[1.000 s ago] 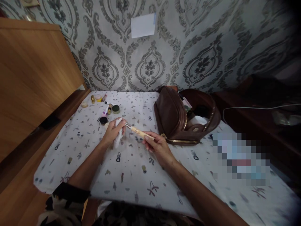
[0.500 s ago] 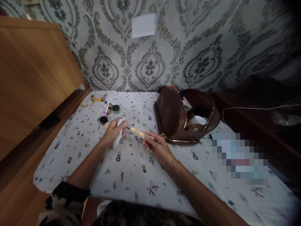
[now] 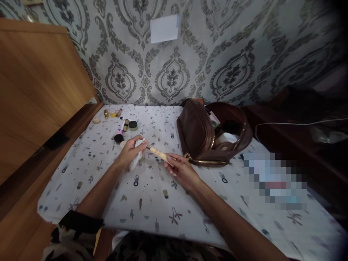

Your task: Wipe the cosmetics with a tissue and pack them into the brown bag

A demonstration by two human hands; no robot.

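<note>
My left hand (image 3: 131, 149) is closed around a crumpled white tissue (image 3: 135, 161), which hangs below the fingers. My right hand (image 3: 183, 170) grips the near end of a slim cream-coloured cosmetic stick (image 3: 158, 153). Its thin metallic end points left into the tissue at my left fingertips, and the tip is hidden there. Just beyond my left hand lie a black-lidded jar (image 3: 119, 138), a white-and-purple tube (image 3: 121, 129), a gold-and-black tube (image 3: 125, 125) and a round dark-green-lidded jar (image 3: 133, 125).
A brown leather bag (image 3: 197, 130) stands unzipped at the right, with items inside. Several small cosmetics, among them a gold tube (image 3: 106, 114), sit at the far left of the patterned cloth (image 3: 152, 214). A wooden cabinet (image 3: 40, 83) borders the left side; a blurred packet (image 3: 274, 177) lies right.
Both hands stay nearly in place, the stick's end still at the tissue. The left fingers and the tissue have shifted slightly; the whole view has drifted a little.
</note>
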